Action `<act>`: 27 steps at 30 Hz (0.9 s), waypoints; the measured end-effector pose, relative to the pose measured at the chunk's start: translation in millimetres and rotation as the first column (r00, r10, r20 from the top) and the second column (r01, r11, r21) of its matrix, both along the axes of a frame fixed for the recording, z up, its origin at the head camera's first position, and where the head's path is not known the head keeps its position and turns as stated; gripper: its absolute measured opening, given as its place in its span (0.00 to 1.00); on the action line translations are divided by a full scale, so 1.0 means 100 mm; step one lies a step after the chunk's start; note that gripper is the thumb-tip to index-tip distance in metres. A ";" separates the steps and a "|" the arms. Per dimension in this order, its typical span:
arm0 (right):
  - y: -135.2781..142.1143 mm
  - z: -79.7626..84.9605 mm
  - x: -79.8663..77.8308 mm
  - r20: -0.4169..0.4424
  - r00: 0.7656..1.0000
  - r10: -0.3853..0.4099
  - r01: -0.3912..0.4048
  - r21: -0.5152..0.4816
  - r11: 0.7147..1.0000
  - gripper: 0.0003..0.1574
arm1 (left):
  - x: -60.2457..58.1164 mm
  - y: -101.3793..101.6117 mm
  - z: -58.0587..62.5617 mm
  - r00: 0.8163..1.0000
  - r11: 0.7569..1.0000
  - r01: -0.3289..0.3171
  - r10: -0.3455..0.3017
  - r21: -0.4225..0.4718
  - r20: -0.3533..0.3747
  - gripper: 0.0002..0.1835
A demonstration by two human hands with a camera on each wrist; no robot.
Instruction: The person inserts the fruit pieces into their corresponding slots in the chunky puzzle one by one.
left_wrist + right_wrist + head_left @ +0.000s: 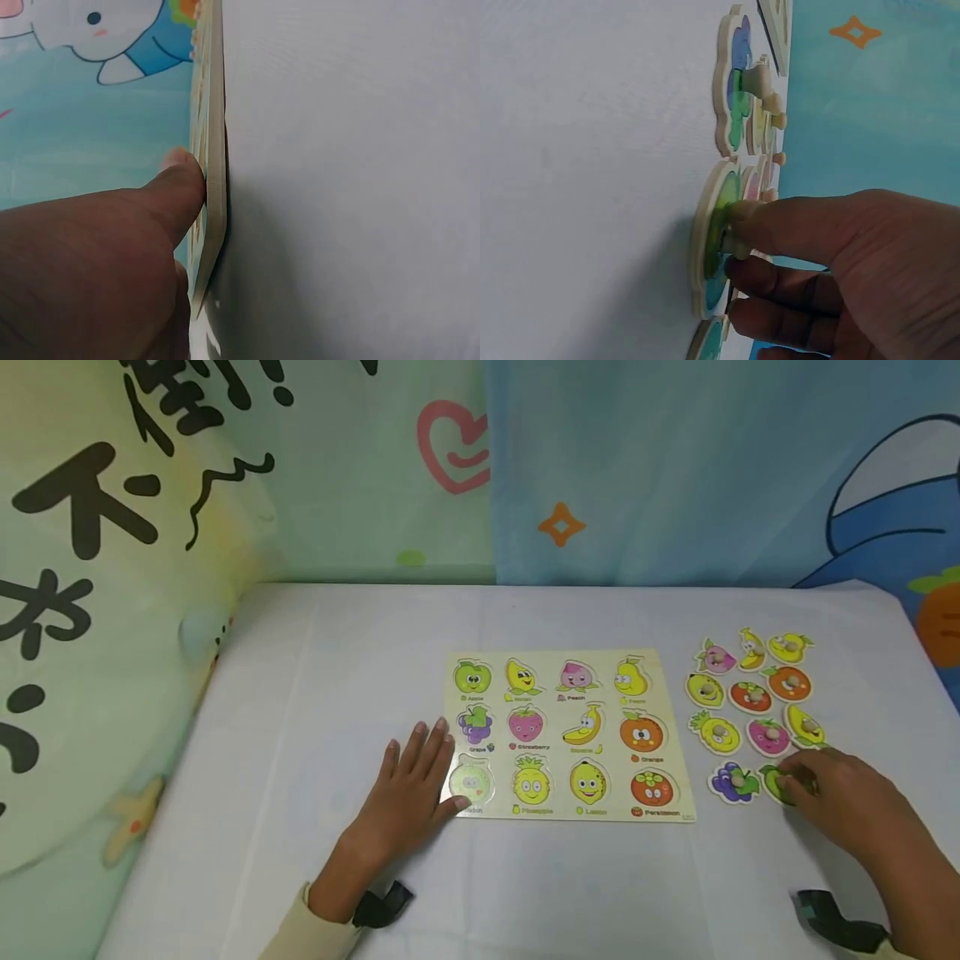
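Green puzzle piece (772,781) lies at the near end of the loose fruit pieces (750,693) on the white table (300,693), right of the puzzle board (558,814). From the head view, our right hand (840,797) covers that piece, fingers curled over it; our left hand (408,785) lies flat, fingers straight and slightly spread, at the board's near left corner beside the pale melon slot (471,781).

At the left wrist, our thumb (180,180) presses against the board's edge (217,150), steadying it.

At the right wrist, our fingertips (742,214) pinch the piece's small peg (731,244); the piece (712,240) sits flat on the table.

We judge the pick-up is in hand. Next comes a lift, a carry left, and matching the outline to its slot.
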State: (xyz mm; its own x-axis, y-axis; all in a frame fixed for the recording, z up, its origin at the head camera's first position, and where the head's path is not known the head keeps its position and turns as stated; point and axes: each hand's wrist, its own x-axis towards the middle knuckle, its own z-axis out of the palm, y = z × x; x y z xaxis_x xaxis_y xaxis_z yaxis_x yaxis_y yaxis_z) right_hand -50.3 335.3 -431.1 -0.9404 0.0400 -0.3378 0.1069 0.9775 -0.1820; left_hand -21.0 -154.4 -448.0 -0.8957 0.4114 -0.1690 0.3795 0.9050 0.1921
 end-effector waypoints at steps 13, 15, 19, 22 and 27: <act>-0.11 0.13 -0.01 -0.076 0.997 -0.033 0.030 -0.033 0.999 0.15 | -0.01 -0.02 0.01 0.999 1.000 0.001 -0.002 0.026 0.051 0.43; -0.16 0.15 -0.03 -0.103 0.994 -0.024 0.019 -0.050 0.999 0.15 | -0.01 -0.02 0.01 0.998 1.000 0.001 -0.003 0.029 0.057 0.43; -0.29 0.18 -0.11 -0.164 0.986 0.009 -0.025 -0.095 0.995 0.15 | -0.02 -0.02 0.02 0.998 0.999 0.005 -0.007 0.033 0.070 0.44; -0.37 0.20 -0.15 -0.187 0.982 0.031 -0.055 -0.126 0.990 0.16 | -0.03 -0.02 0.04 0.996 0.999 0.002 -0.006 0.042 0.085 0.45; -0.48 0.20 -0.23 -0.224 0.973 0.056 -0.094 -0.167 0.981 0.16 | -0.03 -0.03 0.04 0.996 0.999 0.008 -0.012 0.035 0.090 0.46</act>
